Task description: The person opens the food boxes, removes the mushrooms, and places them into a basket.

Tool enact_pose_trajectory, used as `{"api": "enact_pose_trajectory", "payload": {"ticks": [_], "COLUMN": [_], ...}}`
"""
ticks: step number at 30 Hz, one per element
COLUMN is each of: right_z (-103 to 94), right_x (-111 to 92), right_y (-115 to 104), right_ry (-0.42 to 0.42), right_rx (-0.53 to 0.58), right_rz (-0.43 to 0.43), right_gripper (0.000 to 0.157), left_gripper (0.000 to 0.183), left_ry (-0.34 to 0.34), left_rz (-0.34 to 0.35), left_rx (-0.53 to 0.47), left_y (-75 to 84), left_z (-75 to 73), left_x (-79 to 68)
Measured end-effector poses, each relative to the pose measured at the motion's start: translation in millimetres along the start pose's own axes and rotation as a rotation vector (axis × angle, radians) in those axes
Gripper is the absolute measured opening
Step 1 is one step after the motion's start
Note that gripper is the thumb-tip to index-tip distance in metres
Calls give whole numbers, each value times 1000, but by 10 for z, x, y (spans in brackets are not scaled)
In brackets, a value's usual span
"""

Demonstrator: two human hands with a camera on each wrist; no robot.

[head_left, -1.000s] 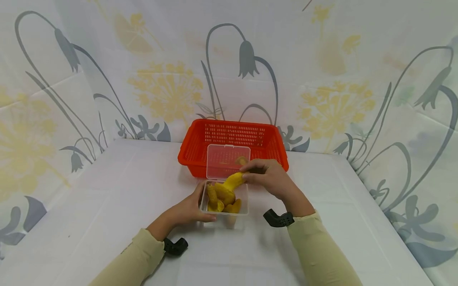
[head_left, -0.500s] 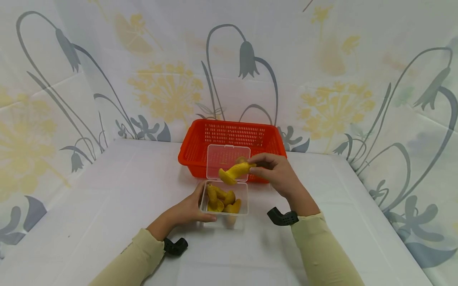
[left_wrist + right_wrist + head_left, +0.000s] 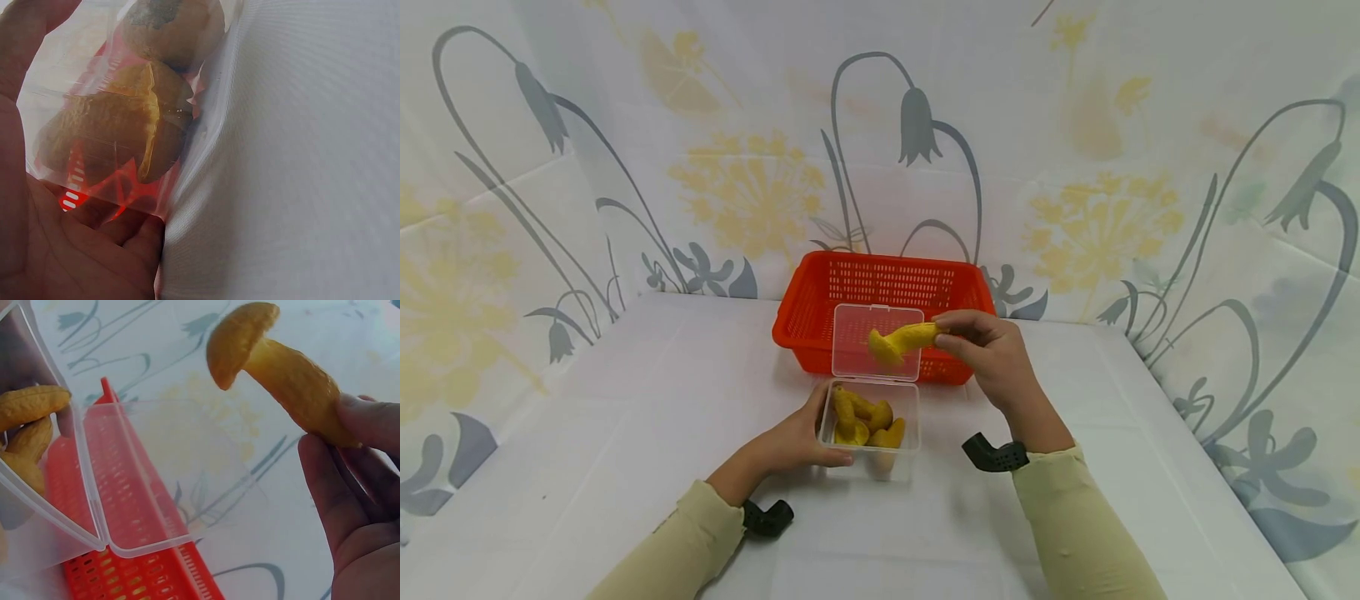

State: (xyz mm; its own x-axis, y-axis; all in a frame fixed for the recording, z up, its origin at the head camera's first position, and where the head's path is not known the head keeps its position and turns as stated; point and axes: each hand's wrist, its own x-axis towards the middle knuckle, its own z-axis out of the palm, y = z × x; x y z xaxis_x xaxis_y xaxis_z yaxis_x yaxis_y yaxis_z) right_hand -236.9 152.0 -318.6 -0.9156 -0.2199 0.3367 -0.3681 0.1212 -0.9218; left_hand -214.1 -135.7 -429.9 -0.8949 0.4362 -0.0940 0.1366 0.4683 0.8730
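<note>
Left hand (image 3: 796, 437) grips left edge of clear rectangular plastic box (image 3: 908, 407); right hand (image 3: 992, 357) pinches yellow stalked mushroom (image 3: 907, 338) apart from rim, cap leftward, long axis slanting.

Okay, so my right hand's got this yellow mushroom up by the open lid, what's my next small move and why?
Probably ease your right hand forward over the red basket: it pinches the yellow mushroom by its stem, outside the clear box, which your left hand holds, and the basket stands just behind the open lid.
</note>
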Motion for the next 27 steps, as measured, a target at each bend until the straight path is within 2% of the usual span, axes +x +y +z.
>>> {"api": "enact_pose_trajectory", "payload": {"ticks": [8,17,27], "right_z": [-12,-23,-49], "right_x": [7,2,36], "right_y": [19,-7,39], "right_ry": [53,138,244], "right_rx": [-1,-20,-15], "right_rz": [-26,-39,4], "right_gripper": [15,19,22], "left_gripper": [117,116,116], "left_ry": [-9,-10,-6], "left_rz": [15,14,19], "left_rx": [-17,-20,-12], "left_y": [-1,-6,-7], "left_z": [2,1,1], "left_x": [-4,-5,-5]}}
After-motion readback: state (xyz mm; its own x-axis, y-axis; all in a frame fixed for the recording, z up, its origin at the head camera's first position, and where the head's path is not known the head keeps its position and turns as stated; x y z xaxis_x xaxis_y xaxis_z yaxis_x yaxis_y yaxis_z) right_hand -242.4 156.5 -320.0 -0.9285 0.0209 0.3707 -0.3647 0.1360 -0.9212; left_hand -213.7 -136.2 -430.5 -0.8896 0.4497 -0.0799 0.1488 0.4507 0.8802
